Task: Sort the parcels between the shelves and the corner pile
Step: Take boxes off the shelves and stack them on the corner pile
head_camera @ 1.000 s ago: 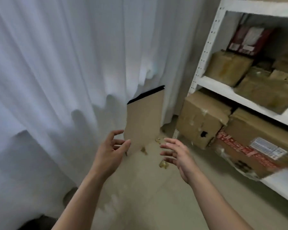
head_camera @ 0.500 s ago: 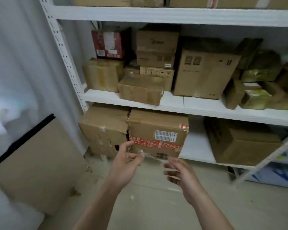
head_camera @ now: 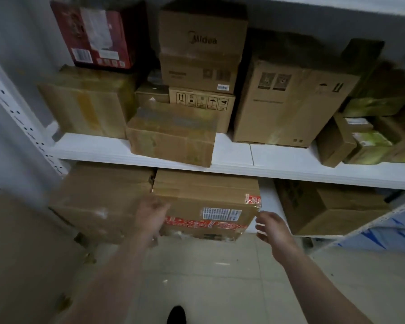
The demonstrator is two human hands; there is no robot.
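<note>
left hand open, touching taped box | right hand open at 3 o'clock | box not lifted yet; shelf full

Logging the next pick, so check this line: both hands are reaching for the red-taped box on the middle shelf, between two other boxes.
Wrong shelf. The head view shows the red-taped box on the lower shelf, under the white middle shelf. The rest holds: the left hand and right hand reach for it, and it sits between two other boxes.
</note>
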